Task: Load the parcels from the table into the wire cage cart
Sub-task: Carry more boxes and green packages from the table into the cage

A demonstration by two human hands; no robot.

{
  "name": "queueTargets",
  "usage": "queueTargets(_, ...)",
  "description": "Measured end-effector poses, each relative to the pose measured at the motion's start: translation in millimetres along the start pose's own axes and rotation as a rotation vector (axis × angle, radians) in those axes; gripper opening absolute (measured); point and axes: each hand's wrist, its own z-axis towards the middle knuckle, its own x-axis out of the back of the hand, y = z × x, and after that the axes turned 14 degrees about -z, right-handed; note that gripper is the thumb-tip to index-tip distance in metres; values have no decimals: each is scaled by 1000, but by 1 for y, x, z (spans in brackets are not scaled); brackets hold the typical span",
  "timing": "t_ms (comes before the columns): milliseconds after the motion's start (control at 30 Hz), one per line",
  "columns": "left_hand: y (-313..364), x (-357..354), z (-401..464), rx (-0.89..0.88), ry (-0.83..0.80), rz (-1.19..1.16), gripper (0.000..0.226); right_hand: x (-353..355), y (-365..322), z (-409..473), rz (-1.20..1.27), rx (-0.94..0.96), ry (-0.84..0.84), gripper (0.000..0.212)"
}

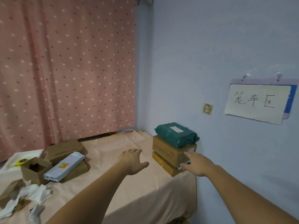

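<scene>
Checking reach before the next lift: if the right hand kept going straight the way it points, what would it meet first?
Most likely the middle cardboard box in the stack; the right hand has its fingertips at that box's near corner already.

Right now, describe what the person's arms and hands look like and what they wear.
Both arms are bare from the frame's edge to the wrist: no sleeves show. The left hand and right hand wear no gloves, and no rings, watch or bracelets are visible. White gloves lie unworn on the table's cloth, near its left edge.
</scene>
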Motion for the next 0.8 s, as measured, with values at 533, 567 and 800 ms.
queueTargets(533,-42,-40,298,-222,-82,-39,91,-44,26,199,163,-195,-91,66)
queueTargets(567,-41,-44,314,-230,-103,-38,87,-48,30,210,136,-211,-103,67)
queueTargets(800,-43,-81,426,-253,-130,-91,78,-71,65,314,81,-180,-146,49)
